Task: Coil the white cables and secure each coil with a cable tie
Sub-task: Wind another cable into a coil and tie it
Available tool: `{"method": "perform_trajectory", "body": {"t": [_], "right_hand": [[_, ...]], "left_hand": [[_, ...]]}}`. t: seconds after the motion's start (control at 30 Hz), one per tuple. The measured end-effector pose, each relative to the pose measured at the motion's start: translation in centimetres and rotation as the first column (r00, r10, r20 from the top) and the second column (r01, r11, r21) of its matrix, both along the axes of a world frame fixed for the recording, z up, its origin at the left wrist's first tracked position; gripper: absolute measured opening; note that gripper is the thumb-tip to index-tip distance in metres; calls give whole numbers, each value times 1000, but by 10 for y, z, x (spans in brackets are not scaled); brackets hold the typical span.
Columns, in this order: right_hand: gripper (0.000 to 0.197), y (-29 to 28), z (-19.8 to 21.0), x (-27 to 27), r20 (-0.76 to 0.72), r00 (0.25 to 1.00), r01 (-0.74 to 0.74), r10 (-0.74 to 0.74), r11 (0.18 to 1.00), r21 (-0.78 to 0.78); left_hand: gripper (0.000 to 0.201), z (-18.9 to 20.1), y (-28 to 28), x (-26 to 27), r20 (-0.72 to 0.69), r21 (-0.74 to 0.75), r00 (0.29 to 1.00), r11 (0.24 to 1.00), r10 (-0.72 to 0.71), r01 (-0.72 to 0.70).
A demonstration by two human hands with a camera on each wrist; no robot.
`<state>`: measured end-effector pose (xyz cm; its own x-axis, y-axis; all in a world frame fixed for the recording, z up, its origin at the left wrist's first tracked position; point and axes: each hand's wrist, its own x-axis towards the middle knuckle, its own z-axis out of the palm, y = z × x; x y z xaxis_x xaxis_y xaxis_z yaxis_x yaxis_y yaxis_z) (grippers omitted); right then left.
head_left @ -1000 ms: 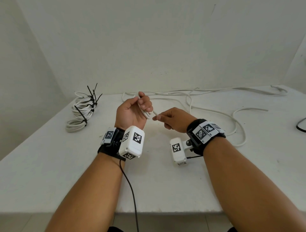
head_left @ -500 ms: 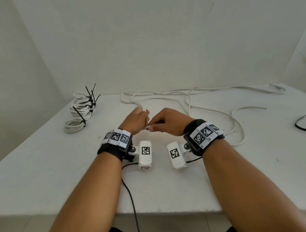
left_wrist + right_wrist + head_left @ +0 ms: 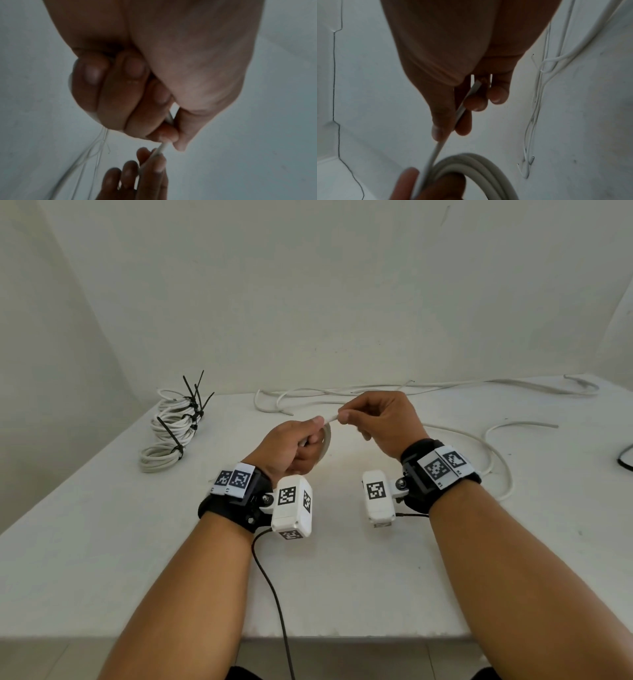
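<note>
Left hand (image 3: 291, 445) grips a small coil (image 3: 471, 166) of white cable above the desk (image 3: 102, 525), fingers (image 3: 106, 83) curled round it. Right hand (image 3: 383, 419) pinches the cable's free end (image 3: 331, 417) between thumb and fingers. Loose cables (image 3: 445, 392) trail along the desk's far side; tied coils (image 3: 171, 433) sit far left.
</note>
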<state>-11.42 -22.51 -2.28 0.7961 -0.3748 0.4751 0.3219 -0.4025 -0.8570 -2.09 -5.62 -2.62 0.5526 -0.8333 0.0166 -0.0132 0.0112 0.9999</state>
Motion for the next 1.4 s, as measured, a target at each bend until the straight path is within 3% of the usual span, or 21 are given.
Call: {"method": "perform_trajectory", "body": {"t": [0.17,0.37,0.47,0.6,0.8,0.93,1.03,1.17,1.23,1.33,1.4], "right_hand": [[8,6,-8,10,1,996,88,-88,994,-67],[22,21,-13,17,-76,992,80,-99,972,-221],[24,26,-13,19,-127,987,53,-95,952,-300],[25,23,-15,21,-256,964,-25,-76,928,-372],[30,17,-14,23,-225,958,79,-179,917,-391],[33,12,-12,21,-283,950,-3,-129,906,-423],[45,12,-6,15,-314,949,-98,-22,927,-363],[46,19,-4,12,-439,898,-164,-25,907,-388],[45,21,-1,8,-474,880,-211,39,925,-317],[45,25,3,2,-387,896,-274,218,957,-97],[43,26,1,4,-316,929,-235,194,967,-96]], "left_hand": [[37,-5,-4,2,-56,-191,998,981,-28,17],[49,-6,-10,2,-270,-409,962,901,31,-143],[46,-7,-13,-1,-261,-427,963,887,69,-179],[51,-11,-15,-3,-218,-419,976,901,24,-116],[53,-8,-22,-6,-147,-345,985,929,86,-132],[47,-4,-21,-7,-171,-302,979,940,112,-161],[45,-3,-14,-2,-209,-329,972,928,110,-176],[46,-3,-10,-3,-185,-397,974,898,127,-193],[45,-1,-10,-5,-208,-426,974,888,87,-171],[47,3,-11,-8,-298,-515,954,836,35,-192],[47,3,-15,-12,-322,-534,944,811,67,-240]]}}
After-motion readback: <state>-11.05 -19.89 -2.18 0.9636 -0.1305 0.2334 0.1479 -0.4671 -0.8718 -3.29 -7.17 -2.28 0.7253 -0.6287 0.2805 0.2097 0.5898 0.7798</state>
